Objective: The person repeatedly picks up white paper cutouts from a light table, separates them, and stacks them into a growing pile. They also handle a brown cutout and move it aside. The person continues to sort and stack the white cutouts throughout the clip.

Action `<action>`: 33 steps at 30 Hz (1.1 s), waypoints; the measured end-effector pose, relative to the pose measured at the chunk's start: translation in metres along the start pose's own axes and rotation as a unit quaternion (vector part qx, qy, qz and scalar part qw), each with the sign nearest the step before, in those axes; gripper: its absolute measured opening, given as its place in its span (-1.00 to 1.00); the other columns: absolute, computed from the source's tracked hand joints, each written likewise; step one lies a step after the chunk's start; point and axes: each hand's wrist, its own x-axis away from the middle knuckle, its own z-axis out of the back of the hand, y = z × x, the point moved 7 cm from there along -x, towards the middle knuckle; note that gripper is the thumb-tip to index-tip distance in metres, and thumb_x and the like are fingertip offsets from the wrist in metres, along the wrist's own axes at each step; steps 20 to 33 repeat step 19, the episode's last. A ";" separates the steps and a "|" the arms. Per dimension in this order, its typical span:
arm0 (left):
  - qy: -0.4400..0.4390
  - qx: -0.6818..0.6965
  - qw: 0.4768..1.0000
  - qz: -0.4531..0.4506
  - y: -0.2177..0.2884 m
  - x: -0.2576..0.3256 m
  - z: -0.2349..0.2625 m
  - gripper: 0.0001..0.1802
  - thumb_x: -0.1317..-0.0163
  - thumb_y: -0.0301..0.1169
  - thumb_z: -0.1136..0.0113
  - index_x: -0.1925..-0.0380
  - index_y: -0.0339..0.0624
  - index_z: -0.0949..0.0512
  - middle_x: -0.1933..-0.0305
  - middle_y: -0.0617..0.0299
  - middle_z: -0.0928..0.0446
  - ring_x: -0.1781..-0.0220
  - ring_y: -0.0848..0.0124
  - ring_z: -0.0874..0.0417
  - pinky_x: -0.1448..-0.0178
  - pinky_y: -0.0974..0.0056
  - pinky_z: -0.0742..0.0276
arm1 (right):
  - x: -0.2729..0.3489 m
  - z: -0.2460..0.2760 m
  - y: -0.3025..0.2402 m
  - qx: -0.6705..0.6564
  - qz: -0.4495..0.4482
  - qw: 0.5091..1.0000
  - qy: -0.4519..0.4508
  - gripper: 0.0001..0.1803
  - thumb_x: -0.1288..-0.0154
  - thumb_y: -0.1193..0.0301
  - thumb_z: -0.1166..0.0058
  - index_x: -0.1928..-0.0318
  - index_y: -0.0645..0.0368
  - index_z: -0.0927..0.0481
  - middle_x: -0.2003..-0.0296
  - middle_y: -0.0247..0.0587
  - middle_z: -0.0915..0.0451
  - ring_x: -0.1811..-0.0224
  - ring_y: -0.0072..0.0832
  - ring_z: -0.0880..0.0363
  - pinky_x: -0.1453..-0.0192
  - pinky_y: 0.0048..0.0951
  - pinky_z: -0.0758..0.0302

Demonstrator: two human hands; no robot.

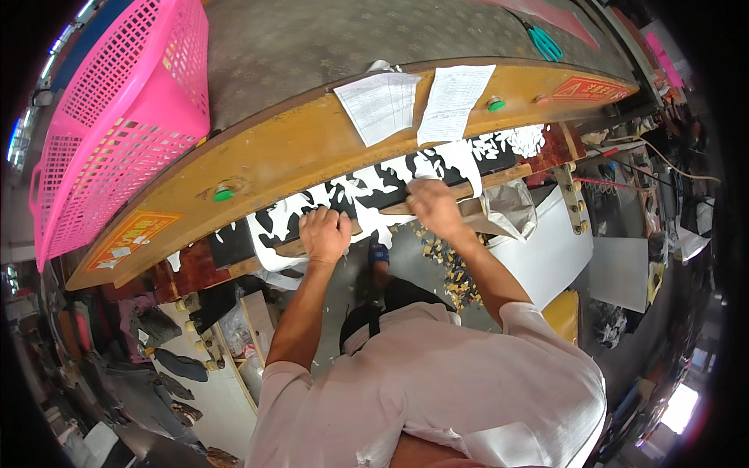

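Both hands are pressing closed grips onto a black-and-white patterned sheet (390, 183) lying lengthwise along the desk (296, 144) edge, left hand (324, 232) at its left part, right hand (431, 204) nearer its middle

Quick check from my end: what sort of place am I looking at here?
Most likely a small cutting workshop. Both hands, left hand and right hand, press a black-and-white patterned sheet on a yellow press machine, with offcut scraps on the floor and a pink plastic basket alongside.
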 end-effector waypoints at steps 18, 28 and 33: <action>-0.054 0.016 0.998 0.017 0.024 0.052 0.011 -0.71 -0.17 -0.22 -0.38 0.60 -0.11 -0.59 0.43 0.15 -0.51 0.29 0.08 -0.58 0.07 -0.04 -0.41 | 0.061 -0.003 0.003 -0.034 -0.052 0.997 -0.045 -0.77 -0.26 0.30 -0.43 0.23 0.22 -0.82 -0.04 -0.13 -0.68 -0.23 -0.02 -0.58 -0.37 -0.10 -0.51; -0.107 0.012 0.994 0.035 0.029 0.067 0.012 -0.72 -0.14 -0.16 -0.41 0.55 -0.09 -0.65 0.40 0.13 -0.54 0.23 0.12 -0.61 0.01 -0.04 -0.44 | 0.074 0.002 0.018 -0.117 -0.127 0.979 -0.112 -0.78 -0.31 0.27 -0.42 0.18 0.16 -0.85 -0.22 -0.07 -0.68 -0.44 -0.02 -0.51 -0.58 -0.22 -0.39; -0.107 0.012 0.994 0.035 0.029 0.067 0.012 -0.72 -0.14 -0.16 -0.41 0.55 -0.09 -0.65 0.40 0.13 -0.54 0.23 0.12 -0.61 0.01 -0.04 -0.44 | 0.074 0.002 0.018 -0.117 -0.127 0.979 -0.112 -0.78 -0.31 0.27 -0.42 0.18 0.16 -0.85 -0.22 -0.07 -0.68 -0.44 -0.02 -0.51 -0.58 -0.22 -0.39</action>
